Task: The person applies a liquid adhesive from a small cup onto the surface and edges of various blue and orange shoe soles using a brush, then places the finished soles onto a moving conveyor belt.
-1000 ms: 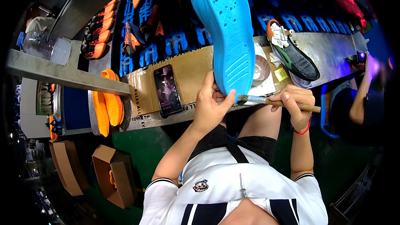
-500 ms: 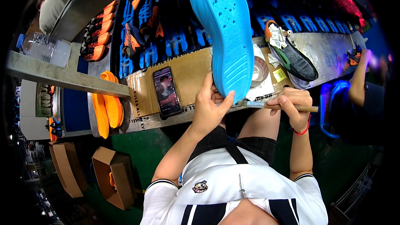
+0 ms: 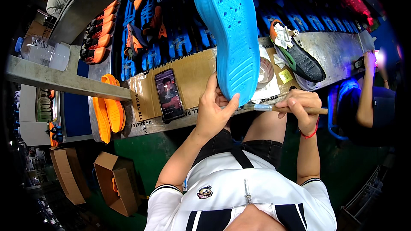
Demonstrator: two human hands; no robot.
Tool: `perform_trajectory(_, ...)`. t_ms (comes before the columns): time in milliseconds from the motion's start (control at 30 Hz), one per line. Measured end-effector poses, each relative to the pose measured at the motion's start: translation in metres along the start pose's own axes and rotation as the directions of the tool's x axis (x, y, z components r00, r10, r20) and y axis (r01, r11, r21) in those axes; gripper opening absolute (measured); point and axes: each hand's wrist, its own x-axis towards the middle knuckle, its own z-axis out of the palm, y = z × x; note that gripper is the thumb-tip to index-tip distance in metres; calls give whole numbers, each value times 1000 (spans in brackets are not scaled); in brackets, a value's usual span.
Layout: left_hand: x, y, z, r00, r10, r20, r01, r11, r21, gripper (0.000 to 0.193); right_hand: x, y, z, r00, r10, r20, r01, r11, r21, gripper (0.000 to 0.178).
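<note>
A bright blue shoe sole (image 3: 238, 47) stands up from the bench edge, its holed and ridged inner face toward me. My left hand (image 3: 215, 110) pinches its lower end, the thumb on the near face and the fingers behind. In my right hand (image 3: 302, 108) is a wooden-handled paintbrush (image 3: 260, 108), held level. Its bristle tip meets, or nearly meets, the bottom rim of the sole beside my left thumb. Behind the sole, a round clear dish or tape roll (image 3: 266, 72) is partly hidden. To its right lies a dark shoe (image 3: 299, 57) with white paper stuffed in it.
A lit phone (image 3: 169, 95) rests on cardboard (image 3: 145, 86) at the left. Orange soles (image 3: 113, 110) lean at the bench's left end, below a metal bar (image 3: 68, 77). Racks of blue shoe lasts (image 3: 180, 45) line the back. A co-worker's arm (image 3: 366, 98) is at the right.
The brush tip has shifted slightly left along the sole's bottom rim. My left hand keeps its hold. At the right, the co-worker's hand and the thing in it have moved.
</note>
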Motion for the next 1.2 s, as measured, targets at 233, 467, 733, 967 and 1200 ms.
perform_trajectory(233,1,1,3,999,48,-25,-48,999,-5,50,0,2,-1,1000,-23,0,23,999,30,24)
perform_trajectory(467,0,2,3,996,82,-33,-82,997,-2,46,-1,5,-11,999,-33,7,33,999,29,22)
perform_trajectory(733,0,3,6,996,89,-23,-89,996,-10,44,3,5,-16,989,-146,34,147,989,-16,21)
perform_trajectory(967,2,3,9,995,98,-29,-98,995,-5,45,1,2,-2,979,-202,35,203,979,-27,21)
perform_trajectory(1200,-2,3,6,995,92,-47,-93,996,1,47,-1,3,-7,988,-155,-21,153,985,-76,23)
